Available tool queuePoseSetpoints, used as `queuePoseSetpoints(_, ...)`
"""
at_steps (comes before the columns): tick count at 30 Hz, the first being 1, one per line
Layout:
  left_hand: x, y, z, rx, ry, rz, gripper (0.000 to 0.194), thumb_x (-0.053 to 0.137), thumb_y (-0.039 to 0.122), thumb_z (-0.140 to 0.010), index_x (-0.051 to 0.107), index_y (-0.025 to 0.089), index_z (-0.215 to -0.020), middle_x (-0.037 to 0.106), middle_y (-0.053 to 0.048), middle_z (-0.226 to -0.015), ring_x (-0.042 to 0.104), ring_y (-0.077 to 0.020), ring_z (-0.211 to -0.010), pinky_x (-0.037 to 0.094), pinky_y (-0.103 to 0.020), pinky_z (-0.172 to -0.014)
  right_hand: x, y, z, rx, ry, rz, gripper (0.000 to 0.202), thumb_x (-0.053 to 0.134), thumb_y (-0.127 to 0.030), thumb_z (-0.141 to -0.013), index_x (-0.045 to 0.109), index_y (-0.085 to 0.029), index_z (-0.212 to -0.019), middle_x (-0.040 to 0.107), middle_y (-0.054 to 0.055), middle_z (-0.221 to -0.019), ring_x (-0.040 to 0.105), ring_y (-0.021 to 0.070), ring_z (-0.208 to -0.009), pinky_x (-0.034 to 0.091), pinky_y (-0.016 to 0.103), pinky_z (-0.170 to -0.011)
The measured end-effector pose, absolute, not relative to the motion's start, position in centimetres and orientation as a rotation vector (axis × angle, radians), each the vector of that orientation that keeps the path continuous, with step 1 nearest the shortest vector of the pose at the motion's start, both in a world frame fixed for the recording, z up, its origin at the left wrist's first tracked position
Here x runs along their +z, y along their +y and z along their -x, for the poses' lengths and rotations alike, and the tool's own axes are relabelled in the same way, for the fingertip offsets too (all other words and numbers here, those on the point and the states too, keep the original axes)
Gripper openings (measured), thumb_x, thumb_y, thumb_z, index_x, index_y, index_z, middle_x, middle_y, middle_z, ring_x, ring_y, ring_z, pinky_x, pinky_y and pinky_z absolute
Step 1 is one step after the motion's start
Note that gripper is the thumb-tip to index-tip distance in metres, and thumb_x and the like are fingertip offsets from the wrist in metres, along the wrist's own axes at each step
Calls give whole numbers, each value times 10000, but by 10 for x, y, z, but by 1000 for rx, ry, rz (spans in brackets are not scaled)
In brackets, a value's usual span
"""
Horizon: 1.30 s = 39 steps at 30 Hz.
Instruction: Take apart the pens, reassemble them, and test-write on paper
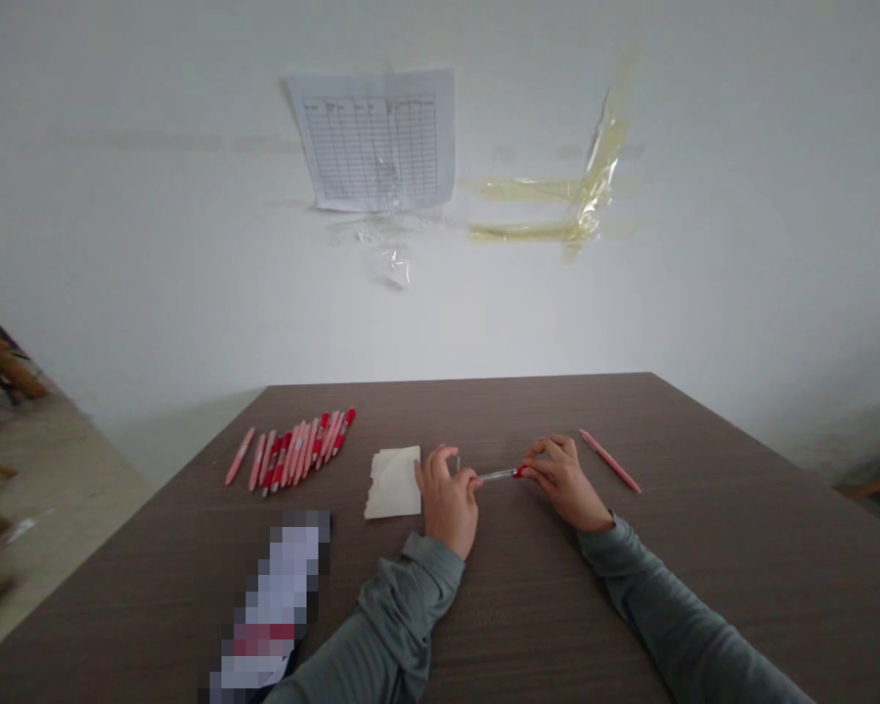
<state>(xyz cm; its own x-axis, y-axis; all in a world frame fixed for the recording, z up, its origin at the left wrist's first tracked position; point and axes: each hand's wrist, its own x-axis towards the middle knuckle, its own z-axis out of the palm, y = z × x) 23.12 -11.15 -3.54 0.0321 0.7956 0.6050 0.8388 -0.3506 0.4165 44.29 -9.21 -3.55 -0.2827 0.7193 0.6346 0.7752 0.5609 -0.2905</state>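
A pen (497,475) with a clear barrel and a red part at its right end is held nearly level just above the table. The fingertips of my left hand (449,499) pinch its left end. My right hand (563,481) is closed round its red end, and its fingers hide part of it. Right beside my left hand lies a cream piece of paper (393,484) with a ragged left edge. A single pink pen (610,461) lies slanted to the right of my right hand.
Several pink and red pens (293,455) lie in a row at the left of the brown table (528,606). A pixelated pale object (279,587) lies near the left forearm. Behind, a printed sheet (377,142) and yellowish tape (594,186) stick to the white wall.
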Motion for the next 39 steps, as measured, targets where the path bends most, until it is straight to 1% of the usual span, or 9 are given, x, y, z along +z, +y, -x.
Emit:
queuePoseSetpoints(5, -33, -114, -232, -1219, -1757, 2206, 149, 549, 190, -808, 679, 215, -740, 500, -79, -1159, 419, -268, -1204, 225, -620, -1061, -36, -93, -441, -137, -2036, 1200, 188, 538, -325, -880, 717, -272, -864, 617, 63, -957, 420, 259, -1054, 409, 442, -938)
queuePoseSetpoints(12, -27, -116, -231, -1169, -1796, 2209, 159, 543, 171, -799, 678, 212, -727, 498, -79, -1129, 438, -259, -1180, 210, -613, -1067, -34, -94, -438, -154, -2028, 1197, 183, 544, -313, -877, 718, -267, -851, 631, 63, -940, 421, 264, -1073, 414, 446, -935)
queuePoseSetpoints(21, -25, -116, -231, -1111, -1810, 2191, 117, 573, 175, -769, 671, 222, -727, 490, -65, -1125, 449, -235, -1145, 149, -596, -1100, -38, -94, -436, -185, -2002, 1178, 178, 547, -305, -877, 717, -258, -854, 632, 64, -956, 415, 270, -1092, 399, 473, -950)
queuePoseSetpoints(26, -23, -117, -231, -1064, -1814, 2188, 111, 575, 171, -760, 670, 218, -723, 495, -63, -1122, 453, -236, -1130, 154, -596, -1099, -39, -94, -435, -203, -2011, 1177, 163, 557, -284, -869, 717, -260, -849, 632, 68, -958, 416, 273, -1098, 417, 471, -926)
queuePoseSetpoints(30, -25, -116, -232, -1058, -1861, 2160, 151, 541, 173, -785, 674, 217, -730, 505, -64, -1109, 463, -234, -1115, 195, -596, -1085, -38, -95, -433, -222, -2007, 1172, 157, 556, -276, -869, 710, -259, -841, 632, 62, -958, 413, 269, -1102, 402, 472, -944)
queuePoseSetpoints(35, -28, -115, -233, -1067, -1838, 2132, 210, 463, 212, -849, 664, 211, -790, 486, -81, -1190, 431, -250, -1186, 191, -626, -1074, -38, -94, -433, -229, -1982, 1185, 163, 552, -286, -872, 711, -258, -853, 624, 63, -961, 403, 270, -1099, 398, 470, -950)
queuePoseSetpoints(39, -29, -114, -233, -1106, -1816, 2155, 258, 425, 300, -886, 663, 219, -831, 462, -94, -1257, 384, -269, -1254, 194, -645, -1064, -40, -91, -437, -230, -1961, 1219, 183, 541, -308, -876, 720, -271, -863, 608, 71, -984, 401, 270, -1090, 411, 467, -936)
